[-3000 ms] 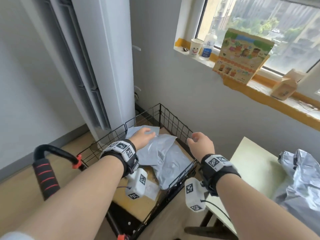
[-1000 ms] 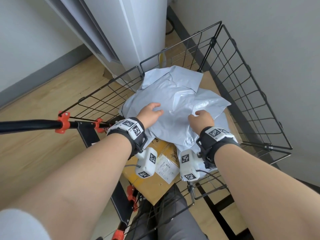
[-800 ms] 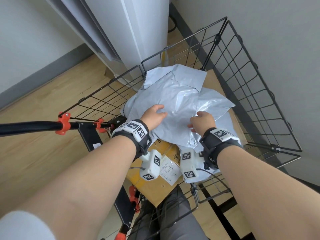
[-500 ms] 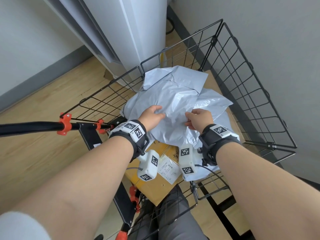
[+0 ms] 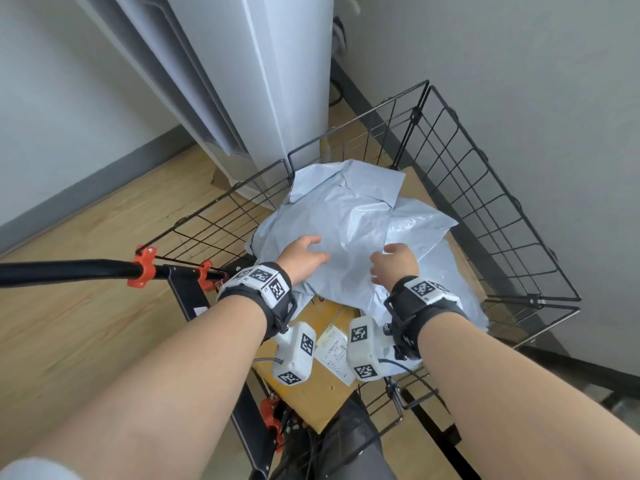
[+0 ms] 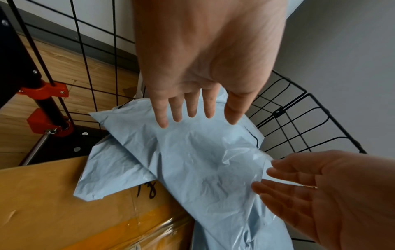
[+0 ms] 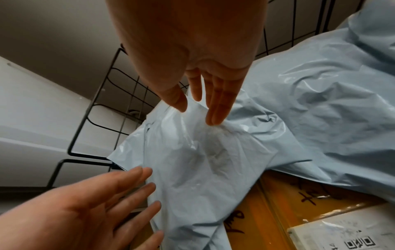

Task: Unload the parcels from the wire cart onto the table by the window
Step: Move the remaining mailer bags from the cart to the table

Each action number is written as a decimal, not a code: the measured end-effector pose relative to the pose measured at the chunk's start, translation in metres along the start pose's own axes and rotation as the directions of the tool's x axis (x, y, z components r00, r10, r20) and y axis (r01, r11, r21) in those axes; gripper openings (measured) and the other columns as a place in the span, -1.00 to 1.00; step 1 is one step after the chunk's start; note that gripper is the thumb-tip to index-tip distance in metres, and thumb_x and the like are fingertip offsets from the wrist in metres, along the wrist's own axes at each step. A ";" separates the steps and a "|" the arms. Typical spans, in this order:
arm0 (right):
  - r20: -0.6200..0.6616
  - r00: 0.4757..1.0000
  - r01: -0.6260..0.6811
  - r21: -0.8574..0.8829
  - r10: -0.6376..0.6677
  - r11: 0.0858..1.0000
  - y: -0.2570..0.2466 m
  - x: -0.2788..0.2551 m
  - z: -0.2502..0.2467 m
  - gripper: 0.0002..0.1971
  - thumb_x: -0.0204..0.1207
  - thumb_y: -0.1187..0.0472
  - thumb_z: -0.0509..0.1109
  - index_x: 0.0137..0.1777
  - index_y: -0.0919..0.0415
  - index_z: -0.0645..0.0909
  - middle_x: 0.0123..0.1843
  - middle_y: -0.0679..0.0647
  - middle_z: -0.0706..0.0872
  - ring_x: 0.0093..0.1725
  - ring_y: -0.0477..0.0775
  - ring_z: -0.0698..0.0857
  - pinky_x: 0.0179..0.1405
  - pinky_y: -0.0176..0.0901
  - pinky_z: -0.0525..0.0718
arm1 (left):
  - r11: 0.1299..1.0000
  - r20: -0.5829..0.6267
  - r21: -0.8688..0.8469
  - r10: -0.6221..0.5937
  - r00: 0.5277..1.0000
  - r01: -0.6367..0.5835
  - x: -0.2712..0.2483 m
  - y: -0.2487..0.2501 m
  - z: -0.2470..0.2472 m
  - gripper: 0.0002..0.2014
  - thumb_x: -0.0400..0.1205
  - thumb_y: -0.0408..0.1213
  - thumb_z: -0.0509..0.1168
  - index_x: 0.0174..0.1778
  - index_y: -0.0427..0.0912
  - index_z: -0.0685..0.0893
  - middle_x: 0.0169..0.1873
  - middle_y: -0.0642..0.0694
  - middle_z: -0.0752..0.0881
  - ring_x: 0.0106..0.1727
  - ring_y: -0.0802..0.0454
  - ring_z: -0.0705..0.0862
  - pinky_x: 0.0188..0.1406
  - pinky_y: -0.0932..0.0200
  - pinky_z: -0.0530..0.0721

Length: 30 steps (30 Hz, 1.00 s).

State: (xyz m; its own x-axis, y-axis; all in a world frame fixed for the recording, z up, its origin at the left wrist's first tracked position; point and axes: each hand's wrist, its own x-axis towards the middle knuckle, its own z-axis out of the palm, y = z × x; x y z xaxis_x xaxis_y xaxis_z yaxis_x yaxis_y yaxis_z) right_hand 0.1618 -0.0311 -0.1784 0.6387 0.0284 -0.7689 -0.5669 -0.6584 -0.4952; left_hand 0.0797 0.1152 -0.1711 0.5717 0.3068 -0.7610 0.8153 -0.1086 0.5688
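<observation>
Parcels fill my wire cart (image 5: pixel 485 188): a brown cardboard box (image 5: pixel 311 386) lies flat on the bottom, and several grey poly mailers are heaped over its far half. The top grey mailer (image 5: pixel 343 220) is the one I am after. Its long axis runs away from me toward the far corner of the cart, and its near end lies directly under and between my hands. My left hand (image 5: pixel 301 258) hovers over its left side with fingers (image 6: pixel 179 110) straight and spread, not clearly touching the plastic. My right hand (image 5: pixel 393 266) sits at its right side, thumb and fingers (image 7: pixel 215 110) closing on a raised fold of film in a loose pinch. I judge the right hand nearer to a hold; the left must drop a little to grip the other edge.
</observation>
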 end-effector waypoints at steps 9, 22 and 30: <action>0.038 0.999 -0.025 0.073 0.022 0.997 -0.001 0.015 0.003 -0.81 0.51 0.33 0.37 0.02 0.47 0.61 -0.27 0.26 0.60 -0.33 0.17 0.69 0.02 0.20 0.73 | 0.999 0.006 -0.031 -0.038 0.999 0.039 0.015 -0.015 0.008 -0.47 0.66 -0.27 0.28 0.57 -0.17 0.37 0.54 -0.09 0.40 0.56 -0.01 0.36 0.47 0.15 0.30; 0.186 0.970 0.122 0.182 -0.156 0.976 -0.038 -0.050 -0.026 -0.72 0.40 0.36 0.36 -0.42 0.14 0.34 -0.20 0.17 0.48 -0.13 0.15 0.56 0.06 0.09 0.70 | 0.998 -0.049 -0.022 0.059 0.997 -0.060 -0.047 0.030 -0.025 -0.38 0.58 -0.06 0.39 0.56 -0.04 0.38 0.55 -0.05 0.39 0.52 0.02 0.40 0.32 0.21 0.42; 0.150 0.910 0.353 0.214 -0.388 0.911 -0.067 -0.144 -0.063 -0.65 0.45 0.35 0.45 -0.44 0.15 0.36 -0.21 0.22 0.51 -0.16 0.13 0.54 0.06 0.19 0.69 | 0.992 0.214 0.002 0.124 0.969 -0.128 -0.138 0.091 -0.026 -0.04 0.38 0.03 0.56 0.60 0.16 0.11 0.46 -0.10 0.44 0.42 -0.07 0.48 0.30 0.00 0.63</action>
State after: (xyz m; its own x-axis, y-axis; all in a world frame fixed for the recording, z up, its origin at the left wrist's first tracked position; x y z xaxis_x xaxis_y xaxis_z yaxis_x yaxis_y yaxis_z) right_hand 0.1402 -0.0384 -0.0092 0.7225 0.3939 -0.5682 -0.4024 -0.4287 -0.8089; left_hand 0.0727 0.0878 -0.0055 0.6750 0.0809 -0.7334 0.7357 -0.1484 0.6608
